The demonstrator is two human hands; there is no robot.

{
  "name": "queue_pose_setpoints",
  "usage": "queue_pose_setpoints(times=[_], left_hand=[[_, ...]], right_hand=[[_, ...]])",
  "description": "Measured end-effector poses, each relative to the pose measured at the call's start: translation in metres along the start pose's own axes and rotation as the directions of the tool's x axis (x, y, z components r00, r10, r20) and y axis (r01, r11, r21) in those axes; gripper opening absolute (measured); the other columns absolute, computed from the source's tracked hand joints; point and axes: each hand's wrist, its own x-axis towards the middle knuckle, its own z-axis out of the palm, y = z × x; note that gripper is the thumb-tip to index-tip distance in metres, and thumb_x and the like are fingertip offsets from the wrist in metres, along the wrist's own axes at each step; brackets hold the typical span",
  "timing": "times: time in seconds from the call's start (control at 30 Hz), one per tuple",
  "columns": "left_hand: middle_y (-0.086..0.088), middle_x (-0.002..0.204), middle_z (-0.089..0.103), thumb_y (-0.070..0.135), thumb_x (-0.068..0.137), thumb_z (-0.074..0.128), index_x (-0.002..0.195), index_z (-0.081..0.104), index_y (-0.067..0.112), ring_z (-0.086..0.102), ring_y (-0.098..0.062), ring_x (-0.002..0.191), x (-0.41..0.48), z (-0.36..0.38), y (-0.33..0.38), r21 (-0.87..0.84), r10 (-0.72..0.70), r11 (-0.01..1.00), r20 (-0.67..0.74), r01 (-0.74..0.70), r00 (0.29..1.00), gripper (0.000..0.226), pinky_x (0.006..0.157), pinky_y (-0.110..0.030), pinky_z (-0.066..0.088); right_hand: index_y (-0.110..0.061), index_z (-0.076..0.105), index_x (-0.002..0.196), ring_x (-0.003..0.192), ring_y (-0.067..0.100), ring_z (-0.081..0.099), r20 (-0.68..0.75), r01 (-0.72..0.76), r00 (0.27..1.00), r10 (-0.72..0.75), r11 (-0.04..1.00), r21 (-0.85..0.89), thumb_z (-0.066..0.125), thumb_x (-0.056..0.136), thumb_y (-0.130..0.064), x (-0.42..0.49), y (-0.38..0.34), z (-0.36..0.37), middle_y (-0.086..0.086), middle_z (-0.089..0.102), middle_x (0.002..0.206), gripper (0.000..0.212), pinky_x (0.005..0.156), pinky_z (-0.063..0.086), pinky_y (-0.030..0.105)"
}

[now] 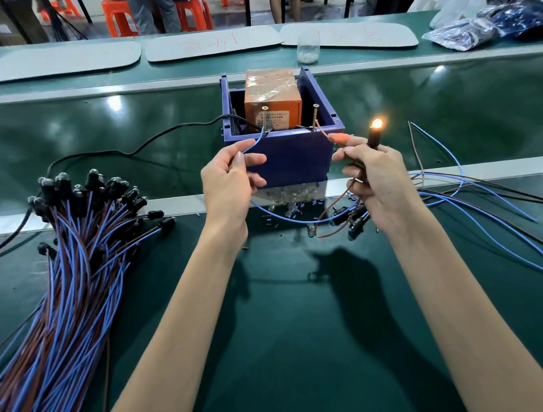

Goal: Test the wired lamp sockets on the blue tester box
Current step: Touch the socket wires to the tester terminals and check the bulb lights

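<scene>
The socket bundle [64, 267] left of the left hand [226, 184] ran off the lower edge; print on the orange block [272, 102] beyond the hands was unreadably small.

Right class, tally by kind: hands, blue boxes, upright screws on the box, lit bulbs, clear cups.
Hands: 2
Blue boxes: 1
Screws: 2
Lit bulbs: 1
Cups: 1
Total: 7

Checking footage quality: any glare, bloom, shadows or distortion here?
Head view: overhead lights glare on the green belt; the lit bulb blooms orange; the right hand casts a shadow on the near mat; the wide-angle lens bows the belt's edges.
</scene>
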Motion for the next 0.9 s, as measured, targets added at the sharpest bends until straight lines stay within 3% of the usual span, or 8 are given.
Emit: queue_pose_setpoints(times=[0.27, 0.8, 0.9], left_hand=[[0.013, 0.061, 0.065, 0.004, 0.101, 0.036, 0.096, 0.065, 0.022, 0.046, -0.001, 0.041, 0.0009, -0.0004, -0.0011, 0.017, 0.013, 1.000, 0.006, -0.013, 1.000, 0.034, 0.042, -0.012, 0.034], [0.011, 0.067, 0.065, 0.004, 0.101, 0.037, 0.099, 0.065, 0.020, 0.046, -0.001, 0.041, 0.0016, -0.0005, -0.0020, 0.023, 0.016, 1.000, 0.019, -0.017, 1.000, 0.032, 0.043, -0.012, 0.035], [0.008, 0.064, 0.065, 0.002, 0.097, 0.039, 0.092, 0.067, 0.019, 0.047, -0.003, 0.041, 0.0020, -0.0025, 0.0013, 0.003, -0.021, 1.000, 0.055, 0.021, 0.998, 0.033, 0.043, -0.012, 0.035]], right_hand=[[-0.013, 0.070, 0.095, 0.046, 0.002, 0.035, 0.000, 0.006, 1.000, -0.006, 1.000, 0.004, 0.045, 0.091, 0.000, 0.0000, -0.0012, -0.0001, -0.008, 0.064, 0.064, 0.028, 0.035, 0.022, 0.012], [-0.013, 0.069, 0.095, 0.046, 0.003, 0.033, -0.006, 0.004, 1.000, -0.004, 1.000, -0.020, 0.045, 0.090, 0.000, -0.0003, -0.0004, -0.0001, -0.006, 0.063, 0.065, 0.028, 0.035, 0.021, 0.012], [-0.013, 0.070, 0.095, 0.047, 0.003, 0.034, 0.009, -0.008, 1.000, 0.009, 0.999, -0.052, 0.046, 0.091, -0.001, -0.0014, -0.0023, -0.0004, -0.006, 0.065, 0.066, 0.027, 0.035, 0.021, 0.012]])
